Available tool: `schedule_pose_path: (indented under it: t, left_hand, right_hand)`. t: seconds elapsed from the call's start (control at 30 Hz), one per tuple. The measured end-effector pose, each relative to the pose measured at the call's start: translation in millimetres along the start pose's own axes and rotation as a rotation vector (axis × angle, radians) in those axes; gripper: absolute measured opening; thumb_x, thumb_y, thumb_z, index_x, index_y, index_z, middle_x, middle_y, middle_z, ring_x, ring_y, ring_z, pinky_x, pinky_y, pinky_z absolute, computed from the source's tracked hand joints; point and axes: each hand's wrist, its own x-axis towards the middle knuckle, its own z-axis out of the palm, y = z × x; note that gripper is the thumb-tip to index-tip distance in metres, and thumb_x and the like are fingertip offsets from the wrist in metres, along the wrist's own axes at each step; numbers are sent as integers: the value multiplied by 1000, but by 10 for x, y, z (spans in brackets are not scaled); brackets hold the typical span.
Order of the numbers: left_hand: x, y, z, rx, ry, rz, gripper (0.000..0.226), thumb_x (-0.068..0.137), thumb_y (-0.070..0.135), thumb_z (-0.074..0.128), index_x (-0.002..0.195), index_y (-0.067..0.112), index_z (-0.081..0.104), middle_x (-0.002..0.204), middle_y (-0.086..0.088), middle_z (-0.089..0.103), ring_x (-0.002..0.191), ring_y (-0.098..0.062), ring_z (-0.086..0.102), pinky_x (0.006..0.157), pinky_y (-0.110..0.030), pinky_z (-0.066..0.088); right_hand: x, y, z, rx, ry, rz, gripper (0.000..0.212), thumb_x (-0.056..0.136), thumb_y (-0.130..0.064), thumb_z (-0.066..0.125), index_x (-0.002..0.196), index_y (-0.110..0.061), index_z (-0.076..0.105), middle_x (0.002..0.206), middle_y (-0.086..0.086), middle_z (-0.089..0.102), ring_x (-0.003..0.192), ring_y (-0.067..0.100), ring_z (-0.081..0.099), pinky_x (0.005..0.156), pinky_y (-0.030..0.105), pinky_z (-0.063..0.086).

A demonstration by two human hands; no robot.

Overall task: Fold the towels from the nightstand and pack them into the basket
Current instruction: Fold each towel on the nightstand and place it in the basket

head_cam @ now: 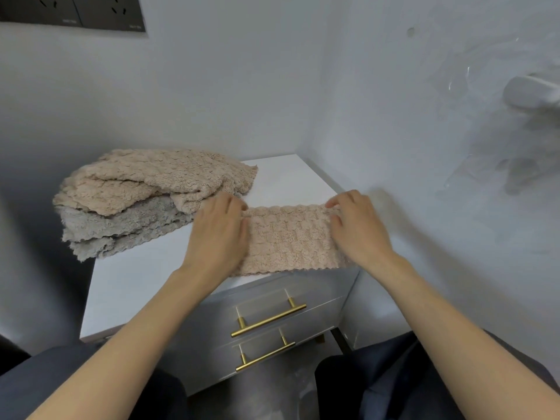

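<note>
A beige fluffy towel [291, 237], folded into a strip, lies on the front right part of the white nightstand top [136, 277]. My left hand [216, 234] pinches its left end and my right hand [357, 228] pinches its right end, fingers curled over the far edge. Behind and to the left sits a loose pile: a crumpled beige towel [157, 177] on top of a grey towel [121, 228] that hangs over the nightstand's left edge. No basket is in view.
The nightstand stands in a corner, with white walls behind and to the right. Two drawers with brass bar handles [268, 319] face me. A white holder [530, 93] is fixed to the right wall. Dark wall sockets [72, 12] sit at upper left. My knees frame the drawers.
</note>
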Motion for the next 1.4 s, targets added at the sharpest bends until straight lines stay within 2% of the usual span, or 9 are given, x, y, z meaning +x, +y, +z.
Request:
schedule_pose_path:
  t: [0.13, 0.23, 0.4, 0.67, 0.83, 0.9, 0.97, 1.13, 1.4]
  left_hand:
    - [-16, 229, 213, -76, -176, 38, 43, 103, 23, 28, 144, 10, 37, 149, -5, 36, 139, -19, 28, 117, -34, 16]
    - [-17, 281, 351, -51, -309, -21, 50, 105, 28, 16, 153, 13, 15, 160, 1, 12, 147, -13, 4, 117, -31, -5]
    - [-16, 212, 397, 1, -367, -44, 53, 103, 34, 14, 153, 18, 7, 161, 5, 3, 147, -10, -2, 117, -33, -9]
    - [-60, -65, 285, 42, -420, -175, 60, 100, 44, 12, 153, 17, 5, 161, -1, 0, 147, -14, -4, 116, -32, -9]
    - [-70, -161, 178, 11, -489, -249, 63, 101, 46, 12, 153, 12, 1, 161, -2, -3, 147, -14, -7, 118, -36, -4]
    - [-77, -139, 153, 13, -473, -249, 63, 101, 45, 12, 153, 10, 3, 161, -3, 0, 147, -15, -4, 119, -35, -3]
    - [-77, -100, 134, 38, -411, -231, 62, 102, 43, 16, 152, 8, 12, 160, -5, 9, 147, -17, 5, 119, -35, 2]
    - [0, 36, 81, 58, -180, -19, 44, 102, 32, 29, 137, 11, 47, 141, -4, 47, 128, -22, 41, 108, -32, 26]
    - [176, 22, 201, 5, -362, -29, 50, 104, 34, 25, 148, 10, 29, 152, -8, 33, 139, -23, 29, 113, -33, 18]
  right_hand:
    - [-58, -274, 292, 109, -154, -117, 44, 103, -16, 32, 146, -10, 36, 153, 4, 33, 141, 17, 27, 116, 29, 20]
    - [-58, -338, 444, 123, -258, -142, 47, 105, -19, 24, 152, -11, 21, 159, 2, 19, 147, 14, 12, 119, 27, 7]
    - [-56, -298, 544, -42, -291, -193, 50, 105, -26, 17, 153, -17, 13, 160, -2, 13, 147, 12, 7, 120, 33, 3]
    - [-62, 38, 411, -137, -381, 52, 54, 102, -42, 9, 153, -29, -2, 161, 0, -8, 148, 17, -10, 117, 37, -8]
    - [-43, 134, 258, -167, -464, 190, 57, 102, -40, 14, 154, -21, 0, 159, 21, -5, 146, 37, -2, 119, 46, 5]
    - [-28, 137, 163, -121, -420, 226, 54, 101, -35, 22, 152, -20, 16, 154, 22, 19, 142, 38, 17, 113, 44, 24]
    - [-15, 136, 74, -116, -343, 248, 45, 98, -31, 31, 141, -19, 36, 137, 16, 42, 130, 36, 33, 94, 40, 35]
    - [26, 130, -36, -111, -307, 384, 48, 94, -34, 46, 137, -14, 37, 134, 17, 42, 127, 33, 33, 95, 39, 35]
    - [212, 170, -77, 10, -360, 499, 58, 84, -26, 60, 135, -11, 36, 126, 9, 53, 119, 30, 48, 90, 35, 44]
